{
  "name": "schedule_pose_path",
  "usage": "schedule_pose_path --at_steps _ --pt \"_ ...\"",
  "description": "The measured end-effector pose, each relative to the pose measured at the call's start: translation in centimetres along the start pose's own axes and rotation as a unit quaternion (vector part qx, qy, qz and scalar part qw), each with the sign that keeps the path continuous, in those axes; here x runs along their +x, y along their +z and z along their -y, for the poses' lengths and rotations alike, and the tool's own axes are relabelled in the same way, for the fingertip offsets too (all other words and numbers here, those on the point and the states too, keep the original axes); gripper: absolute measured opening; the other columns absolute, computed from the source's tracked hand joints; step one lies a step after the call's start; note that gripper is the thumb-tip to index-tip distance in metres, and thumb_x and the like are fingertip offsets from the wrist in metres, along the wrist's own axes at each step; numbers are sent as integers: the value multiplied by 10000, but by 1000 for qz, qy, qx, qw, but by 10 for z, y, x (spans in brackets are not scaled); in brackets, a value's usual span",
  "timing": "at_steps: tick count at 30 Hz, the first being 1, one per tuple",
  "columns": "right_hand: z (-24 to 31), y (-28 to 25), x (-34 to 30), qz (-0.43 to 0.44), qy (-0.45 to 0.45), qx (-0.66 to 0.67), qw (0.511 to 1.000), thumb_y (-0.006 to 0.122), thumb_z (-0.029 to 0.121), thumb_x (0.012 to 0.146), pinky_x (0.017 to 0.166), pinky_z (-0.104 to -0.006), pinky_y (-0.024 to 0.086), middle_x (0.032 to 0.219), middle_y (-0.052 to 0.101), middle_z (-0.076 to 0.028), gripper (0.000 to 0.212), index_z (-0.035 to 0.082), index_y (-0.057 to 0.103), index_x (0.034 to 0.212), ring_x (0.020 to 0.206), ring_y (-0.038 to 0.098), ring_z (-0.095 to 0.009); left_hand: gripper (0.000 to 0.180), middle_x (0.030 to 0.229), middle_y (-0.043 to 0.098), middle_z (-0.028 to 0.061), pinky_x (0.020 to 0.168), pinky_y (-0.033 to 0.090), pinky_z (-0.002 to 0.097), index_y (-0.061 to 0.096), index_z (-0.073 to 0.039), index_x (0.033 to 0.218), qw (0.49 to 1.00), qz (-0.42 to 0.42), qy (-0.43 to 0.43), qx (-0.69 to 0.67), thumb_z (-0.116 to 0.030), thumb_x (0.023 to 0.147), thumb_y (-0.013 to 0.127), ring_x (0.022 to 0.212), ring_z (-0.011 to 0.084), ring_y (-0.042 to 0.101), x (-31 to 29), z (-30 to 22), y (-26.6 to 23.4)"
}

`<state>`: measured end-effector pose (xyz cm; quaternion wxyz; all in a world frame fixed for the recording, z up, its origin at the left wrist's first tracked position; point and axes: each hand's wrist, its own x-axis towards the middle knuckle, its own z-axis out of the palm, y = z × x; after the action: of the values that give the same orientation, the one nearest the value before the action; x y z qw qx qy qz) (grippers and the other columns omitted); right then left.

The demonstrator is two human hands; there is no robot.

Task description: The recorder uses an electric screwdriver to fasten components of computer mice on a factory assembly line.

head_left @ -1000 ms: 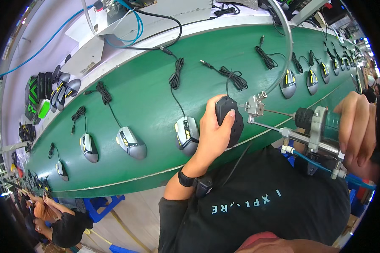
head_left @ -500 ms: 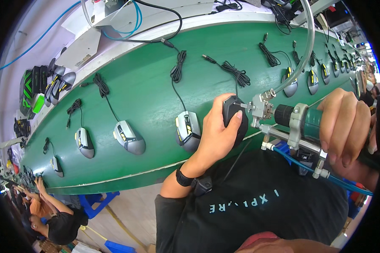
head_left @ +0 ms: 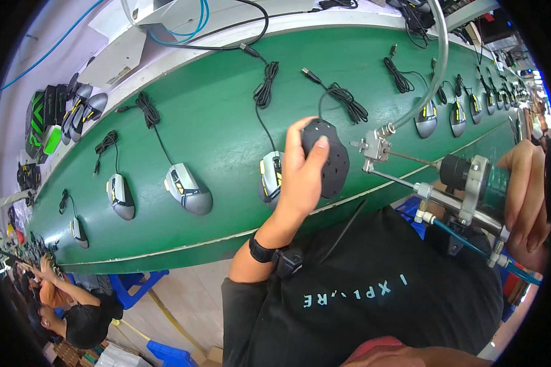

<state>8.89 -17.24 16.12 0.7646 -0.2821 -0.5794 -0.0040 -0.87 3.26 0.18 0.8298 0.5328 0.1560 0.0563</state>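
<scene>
My left hand (head_left: pixel 305 165) grips a computer mouse (head_left: pixel 333 160), its dark underside with small holes turned up and the thumb lying across it. The mouse's cable (head_left: pixel 347 103) is bundled on the green belt behind it. My right hand (head_left: pixel 525 192) is wrapped round the dark green body of a power screwdriver (head_left: pixel 493 189) with a metal feeder head (head_left: pixel 373 147). A thin bit shows between that head and the black collar. The head's tip stands a little right of the mouse, apart from it. A grey and yellow mouse (head_left: pixel 270 177) lies partly behind my left hand.
Grey mice with bundled cables, such as this mouse (head_left: pixel 188 189), lie spaced along the green belt (head_left: pixel 226 122). A clear hose (head_left: pixel 431 92) rises from the feeder head. Blue air tubing (head_left: pixel 453 235) runs below the screwdriver. Another person (head_left: pixel 82 306) works at the far left.
The screwdriver has drawn back to the right, off the mouse, and its thin bit now shows. My left hand has shifted slightly left and up, showing more of the mouse's underside.
</scene>
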Motion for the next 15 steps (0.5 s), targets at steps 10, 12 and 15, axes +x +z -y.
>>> schedule_pose_path --at_steps 10,12,15 --pt "27 21 17 44 245 -41 968 655 249 892 582 -268 567 783 655 -45 359 33 564 1163 662 660 -158 337 1087 558 78 825 498 280 435 -19 1299 996 18 4 -86 -152 995 499 934 120 565 0 -18 9" --pt "32 33 22 11 280 -73 957 630 315 904 564 -278 554 786 629 -48 405 36 547 1185 656 637 -164 336 1085 558 84 819 505 286 429 -16 1300 995 25 4 -99 -142 995 495 929 128 574 -1 -22 11" --pt "36 46 31 -36 333 -119 935 593 414 923 537 -293 533 790 590 -51 481 41 522 1217 648 602 -173 336 1088 556 88 820 512 296 426 -14 1300 996 24 12 -83 -142 997 495 932 134 576 -2 -26 13"
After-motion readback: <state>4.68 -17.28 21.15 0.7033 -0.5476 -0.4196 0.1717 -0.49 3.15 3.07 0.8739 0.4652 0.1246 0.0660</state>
